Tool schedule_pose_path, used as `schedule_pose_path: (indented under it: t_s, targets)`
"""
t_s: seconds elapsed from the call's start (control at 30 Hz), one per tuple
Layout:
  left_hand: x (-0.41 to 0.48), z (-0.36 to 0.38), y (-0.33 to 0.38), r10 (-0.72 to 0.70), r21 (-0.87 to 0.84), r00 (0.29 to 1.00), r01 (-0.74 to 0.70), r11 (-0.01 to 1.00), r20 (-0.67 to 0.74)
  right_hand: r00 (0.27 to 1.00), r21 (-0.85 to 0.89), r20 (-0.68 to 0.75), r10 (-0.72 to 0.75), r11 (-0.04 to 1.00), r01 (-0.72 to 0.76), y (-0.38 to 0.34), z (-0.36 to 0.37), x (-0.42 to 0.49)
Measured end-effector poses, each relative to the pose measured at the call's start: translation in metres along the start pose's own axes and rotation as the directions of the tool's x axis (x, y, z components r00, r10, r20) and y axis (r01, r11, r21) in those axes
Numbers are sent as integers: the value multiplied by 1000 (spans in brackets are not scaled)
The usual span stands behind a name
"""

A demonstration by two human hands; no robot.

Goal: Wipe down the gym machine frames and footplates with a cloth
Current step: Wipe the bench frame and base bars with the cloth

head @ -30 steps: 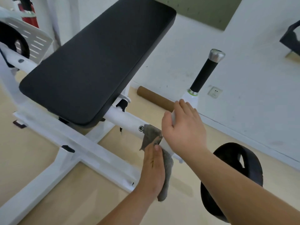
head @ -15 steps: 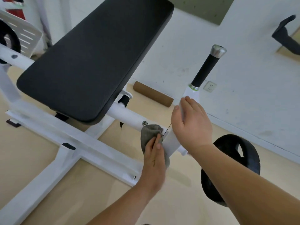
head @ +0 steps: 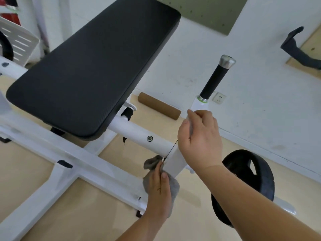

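At six o'clock, nearest the person, the left hand is bunching the crumpled grey cloth in a closed grip, fingers curled round it, pressing it against the foot of the flat white upright post of the machine frame. Just beyond, toward one o'clock, the right hand is wrapping its grip round the same post, steadying it below the black rubber handle. Judging from this, the cloth should be travelling up the post's full face, then along the round white tube running toward ten o'clock under the black padded seat, working round the joint where grime is likely collecting.
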State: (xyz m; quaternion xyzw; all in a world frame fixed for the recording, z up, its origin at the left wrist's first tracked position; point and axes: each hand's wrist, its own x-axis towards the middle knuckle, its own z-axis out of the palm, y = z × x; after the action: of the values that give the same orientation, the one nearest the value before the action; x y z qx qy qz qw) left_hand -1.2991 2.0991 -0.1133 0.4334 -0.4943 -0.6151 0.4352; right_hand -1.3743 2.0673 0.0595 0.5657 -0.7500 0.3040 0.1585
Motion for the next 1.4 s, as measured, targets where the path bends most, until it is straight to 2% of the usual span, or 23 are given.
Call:
schedule_pose_path:
  t_s: [0.1, 0.17, 0.23, 0.3, 0.4, 0.43, 0.5, 0.53, 0.6, 0.63, 0.73, 0.77, 0.83, 0.87, 0.9, 0.97, 1.03, 1.1, 1.17, 1.27, 1.3, 1.33, 1.4]
  targets:
    - [-3, 1, 5, -135, 65, 990, 137, 988, -38, 999, -17, -39, -1, 1000, 1, -4, 1, -2]
    - [-2, 5, 22, -75, -43, 997, 75, 996, 4, 999, -53, -34, -15, 999, 14, -5, 0, -6]
    - [-4, 7, 30, 2, -160, 1000, 0, 987, 9, 995, -93, -29, -97, 991, 94, -2, -5, -20]
    - [-2, 2, 15, 28, -94, 999, -30, 995, -23, 990, -13, -40, -136, 991, 136, 3, -9, -33]
    - [6, -10, -26, -62, 93, 997, 66, 993, -52, 982, 89, -111, -153, 983, 163, 13, -4, -44]
    - [9, -14, -38, -109, 110, 992, 115, 987, -63, 974, 106, -147, -174, 976, 191, 16, 2, -44]
    - [15, -14, -49, -179, 37, 977, 184, 982, -112, 952, 118, -208, -225, 960, 252, 21, 12, -43]
    - [16, -11, -48, -166, 3, 980, 167, 986, -112, 940, 110, -234, -249, 954, 280, 24, 15, -43]
    - [15, -4, -30, -30, -71, 997, 25, 997, -74, 917, 106, -276, -288, 939, 327, 29, 18, -41]
    - [15, -3, -26, -14, -126, 999, 9, 992, -39, 914, 112, -286, -288, 937, 330, 30, 19, -39]
    - [24, -6, -49, -173, -190, 984, 177, 966, 39, 914, 97, -287, -285, 941, 324, 30, 20, -37]
    - [30, -9, -63, -295, -187, 955, 298, 936, 44, 911, 92, -294, -288, 941, 327, 31, 19, -37]
    - [39, -14, -93, -530, -205, 846, 529, 823, 57, 904, 83, -306, -299, 937, 338, 32, 18, -36]
    - [43, -16, -108, -557, -214, 828, 557, 803, 64, 901, 79, -306, -307, 935, 345, 33, 18, -37]
    - [45, -15, -113, -542, -211, 838, 542, 813, 64, 899, 77, -305, -314, 933, 352, 34, 18, -37]
    - [43, -6, -92, -441, -319, 897, 428, 846, 34, 893, 74, -313, -323, 929, 362, 35, 19, -36]
    - [34, -1, -56, -191, -298, 982, 180, 938, -7, 888, 67, -320, -330, 927, 369, 35, 21, -36]
    - [23, 0, -43, 41, -201, 999, -33, 979, 34, 886, 54, -316, -339, 926, 373, 36, 22, -35]
    - [21, -6, -58, -8, -206, 1000, 10, 979, 15, 888, 56, -310, -340, 926, 374, 36, 22, -35]
    - [31, -8, -77, -305, -268, 939, 256, 929, -159, 887, 62, -319, -333, 927, 370, 37, 23, -36]
    - [28, -4, -65, -322, -294, 928, 259, 920, -189, 888, 65, -318, -332, 927, 370, 37, 23, -36]
    - [25, 3, -53, -250, -282, 949, 191, 940, -191, 886, 62, -321, -334, 926, 372, 37, 24, -36]
    - [12, 20, -29, 22, -149, 988, -45, 988, -150, 885, 60, -322, -335, 926, 372, 37, 24, -36]
